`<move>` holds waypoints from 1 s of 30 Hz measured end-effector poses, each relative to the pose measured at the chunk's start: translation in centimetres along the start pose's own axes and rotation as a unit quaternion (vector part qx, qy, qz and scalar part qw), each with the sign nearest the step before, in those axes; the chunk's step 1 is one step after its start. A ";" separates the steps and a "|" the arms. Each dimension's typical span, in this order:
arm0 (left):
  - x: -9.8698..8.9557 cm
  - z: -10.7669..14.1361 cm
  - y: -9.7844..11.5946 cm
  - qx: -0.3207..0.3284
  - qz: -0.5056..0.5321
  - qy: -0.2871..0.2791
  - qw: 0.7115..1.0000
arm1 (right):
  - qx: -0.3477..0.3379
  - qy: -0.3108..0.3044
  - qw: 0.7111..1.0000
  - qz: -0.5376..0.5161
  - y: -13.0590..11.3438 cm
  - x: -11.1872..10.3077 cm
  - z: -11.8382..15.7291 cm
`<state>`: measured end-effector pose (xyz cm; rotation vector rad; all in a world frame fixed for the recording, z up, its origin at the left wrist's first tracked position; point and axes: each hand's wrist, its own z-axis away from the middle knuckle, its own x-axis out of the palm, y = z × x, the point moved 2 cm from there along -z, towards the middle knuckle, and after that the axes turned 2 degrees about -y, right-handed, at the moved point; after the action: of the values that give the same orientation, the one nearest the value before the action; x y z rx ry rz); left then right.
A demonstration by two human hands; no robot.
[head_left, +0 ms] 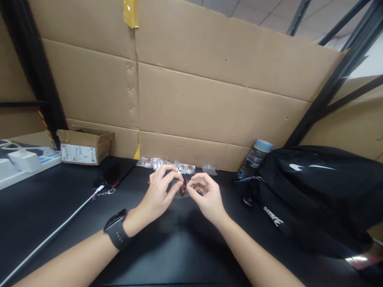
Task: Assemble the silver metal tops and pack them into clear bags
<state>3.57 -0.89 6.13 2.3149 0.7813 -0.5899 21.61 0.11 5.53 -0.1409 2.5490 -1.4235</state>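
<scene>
A small round disc [183, 187], dark and red, stands on edge between my two hands above the black table. My left hand [163, 191] pinches its left side between thumb and fingers. From the right, the thumb and fingertips of my right hand [208, 195] close on the disc's other edge. Something clear, perhaps film, shows faintly below the disc. Behind my hands, small clear packets [184, 168] with red and silver contents lie in a row along the cardboard wall. A black watch sits on my left wrist.
An open cardboard box [85, 145], a white power strip [30, 167] and a white cable [56, 231] are on the left. At the right are a blue-capped bottle [254, 158] and a black bag [317, 199]. Cardboard [209, 99] walls the back of the table [167, 255].
</scene>
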 end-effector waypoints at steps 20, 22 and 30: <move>-0.4 -1.2 -5.0 -0.061 -0.139 -0.029 0.988 | -0.014 -0.247 0.928 0.280 -1.4 -3.4 -0.2; -0.3 -1.3 -6.6 -0.084 -0.178 -0.044 0.979 | 0.003 -0.284 0.915 0.287 -1.1 -3.7 -0.1; 2.0 -0.3 -9.8 -0.094 -0.253 -0.157 0.950 | 0.014 -0.350 0.899 0.264 -0.4 -4.0 -0.3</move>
<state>-1.34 6.22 1.20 1.7832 1.2209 -1.0273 25.36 0.92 6.60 0.0418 1.7817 -0.9594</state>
